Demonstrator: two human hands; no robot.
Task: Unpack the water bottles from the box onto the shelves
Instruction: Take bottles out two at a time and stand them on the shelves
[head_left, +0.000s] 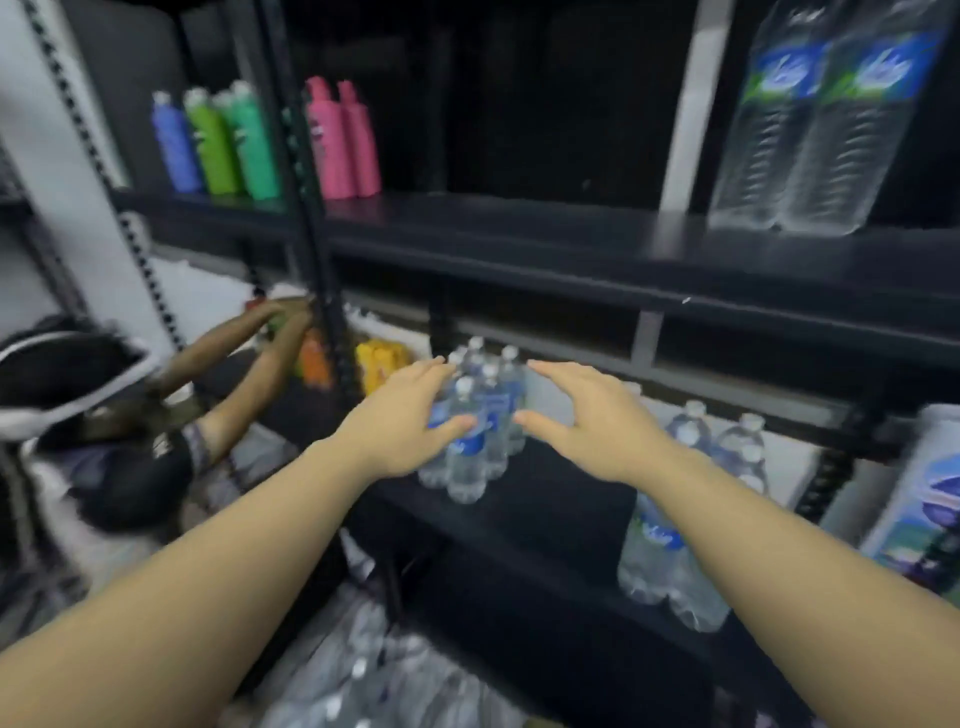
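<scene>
Small clear water bottles (478, 415), blue labels, white caps, upright, clustered on black middle shelf (545, 499).

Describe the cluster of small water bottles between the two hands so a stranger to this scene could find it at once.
Start at the black shelving unit and drop to its lower shelf. Near that shelf's left end stands a tight cluster of small water bottles, clear with white caps and blue labels, flanked by the left hand and right hand. Unlike the tall bottles above, these are short.

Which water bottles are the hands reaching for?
The small cluster on the middle shelf, between the left hand and right hand. The other water bottles stand further right or on the shelf above.
</scene>
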